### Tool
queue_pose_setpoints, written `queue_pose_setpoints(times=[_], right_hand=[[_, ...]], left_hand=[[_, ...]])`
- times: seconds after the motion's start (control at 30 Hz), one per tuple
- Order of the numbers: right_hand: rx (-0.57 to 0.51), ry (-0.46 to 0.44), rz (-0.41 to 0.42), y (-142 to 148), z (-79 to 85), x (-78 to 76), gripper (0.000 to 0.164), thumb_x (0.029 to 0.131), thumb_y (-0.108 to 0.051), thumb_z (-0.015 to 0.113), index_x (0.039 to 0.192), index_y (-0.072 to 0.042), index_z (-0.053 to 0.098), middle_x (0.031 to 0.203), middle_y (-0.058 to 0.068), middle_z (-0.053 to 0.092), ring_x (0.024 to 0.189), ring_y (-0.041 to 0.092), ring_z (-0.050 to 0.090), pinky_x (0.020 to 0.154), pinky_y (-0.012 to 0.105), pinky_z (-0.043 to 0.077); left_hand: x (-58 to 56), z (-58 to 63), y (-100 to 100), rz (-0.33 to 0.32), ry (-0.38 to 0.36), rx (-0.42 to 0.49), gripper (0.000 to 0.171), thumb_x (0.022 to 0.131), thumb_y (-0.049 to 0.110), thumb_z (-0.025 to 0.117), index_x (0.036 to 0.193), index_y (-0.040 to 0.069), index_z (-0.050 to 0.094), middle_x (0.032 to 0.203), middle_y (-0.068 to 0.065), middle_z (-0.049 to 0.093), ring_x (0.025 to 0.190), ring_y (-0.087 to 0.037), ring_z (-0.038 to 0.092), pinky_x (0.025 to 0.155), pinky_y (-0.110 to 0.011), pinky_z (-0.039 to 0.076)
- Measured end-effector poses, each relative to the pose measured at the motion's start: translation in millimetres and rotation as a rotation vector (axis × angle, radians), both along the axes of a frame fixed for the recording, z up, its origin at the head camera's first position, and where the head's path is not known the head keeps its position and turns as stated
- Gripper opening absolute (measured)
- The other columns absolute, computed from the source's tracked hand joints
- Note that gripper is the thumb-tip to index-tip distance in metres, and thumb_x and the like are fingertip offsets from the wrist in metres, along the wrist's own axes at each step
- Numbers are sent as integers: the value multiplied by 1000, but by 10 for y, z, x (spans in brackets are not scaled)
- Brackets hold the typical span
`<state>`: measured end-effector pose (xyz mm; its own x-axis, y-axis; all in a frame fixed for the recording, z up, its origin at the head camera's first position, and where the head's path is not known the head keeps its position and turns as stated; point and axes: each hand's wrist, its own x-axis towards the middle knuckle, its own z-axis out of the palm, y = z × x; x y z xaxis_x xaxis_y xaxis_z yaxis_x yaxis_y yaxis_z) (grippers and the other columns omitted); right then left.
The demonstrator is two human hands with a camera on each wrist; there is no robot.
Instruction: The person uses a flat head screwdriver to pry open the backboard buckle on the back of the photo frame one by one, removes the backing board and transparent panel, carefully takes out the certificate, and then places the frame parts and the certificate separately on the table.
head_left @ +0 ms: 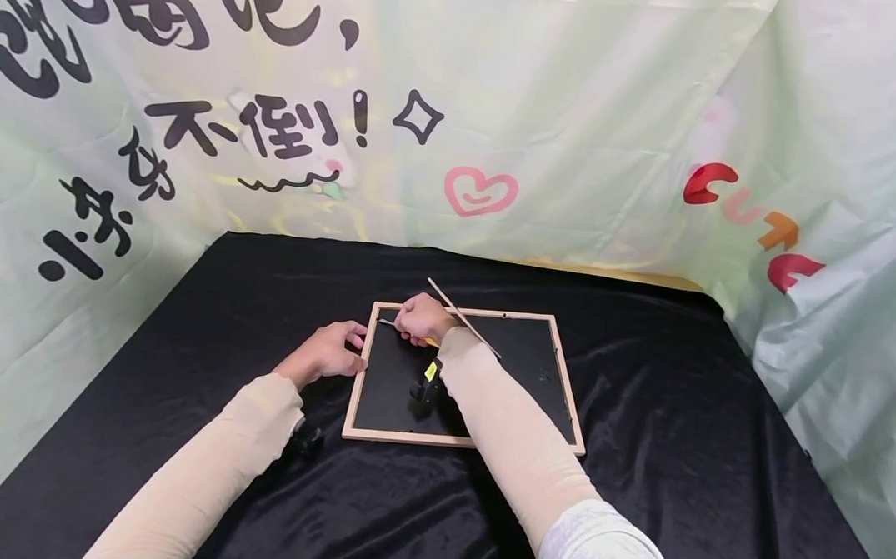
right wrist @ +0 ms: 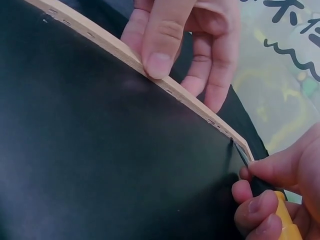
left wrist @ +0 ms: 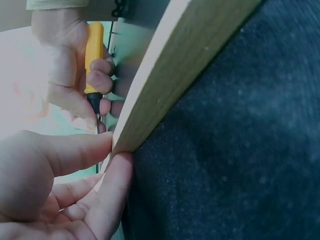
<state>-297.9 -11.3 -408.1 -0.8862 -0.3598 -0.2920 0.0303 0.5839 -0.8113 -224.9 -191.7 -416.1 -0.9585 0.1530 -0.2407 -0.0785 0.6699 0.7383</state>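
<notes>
A picture frame point(head_left: 463, 440) with a light wood border and black backing lies back up on the table. My left hand point(head_left: 331, 349) pinches its left border; in the right wrist view the thumb point(right wrist: 161, 59) rests on top of the wood and the other fingers are on the outer side. My right hand point(head_left: 420, 318) grips a screwdriver point(left wrist: 94, 57) with a yellow handle and black collar. The metal shaft point(right wrist: 241, 153) points at the inner edge of the border near the far left corner, its tip right at the wood.
A thin wooden stick point(head_left: 443, 293) lies slantwise over the far border of the frame, partly behind the right wrist. Black cloth point(head_left: 674, 423) covers the table. Printed curtains point(head_left: 589, 152) hang behind it and at both sides. Small dark tabs point(head_left: 556, 349) sit along the border.
</notes>
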Motion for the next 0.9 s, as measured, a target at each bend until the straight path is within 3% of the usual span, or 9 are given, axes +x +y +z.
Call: queue_pose_setpoints(times=[0.13, 0.37, 0.63, 0.9], right_hand=[[14, 10, 8, -15, 21, 12, 12, 87, 3, 58, 81, 0, 69, 60, 5, 57, 42, 13, 47, 39, 21, 39], [35, 9, -11, -10, 9, 14, 13, 87, 2, 58, 82, 0, 70, 60, 5, 57, 43, 12, 47, 39, 21, 39], [17, 12, -19, -18, 0, 37, 13, 88, 2, 58, 83, 1, 69, 60, 5, 57, 43, 13, 46, 39, 22, 38], [30, 29, -12, -27, 0, 32, 12, 87, 2, 59, 81, -1, 68, 60, 4, 57, 43, 13, 47, 39, 22, 39]], left_hand=[[13, 3, -17, 4, -1, 42, 55, 77, -2, 73, 128, -3, 53, 109, -17, 59, 84, -23, 62, 69, -27, 55], [13, -9, -5, -47, 75, -66, 52, 78, 1, 73, 126, -3, 55, 106, -13, 60, 93, -25, 57, 73, -27, 51], [12, -2, 2, -43, 55, -62, 52, 77, 0, 74, 125, -2, 55, 107, -13, 58, 87, -22, 59, 71, -26, 52], [5, -9, -13, -63, 80, -76, 52, 77, 0, 75, 125, -3, 54, 106, -13, 59, 84, -19, 60, 72, -27, 51]])
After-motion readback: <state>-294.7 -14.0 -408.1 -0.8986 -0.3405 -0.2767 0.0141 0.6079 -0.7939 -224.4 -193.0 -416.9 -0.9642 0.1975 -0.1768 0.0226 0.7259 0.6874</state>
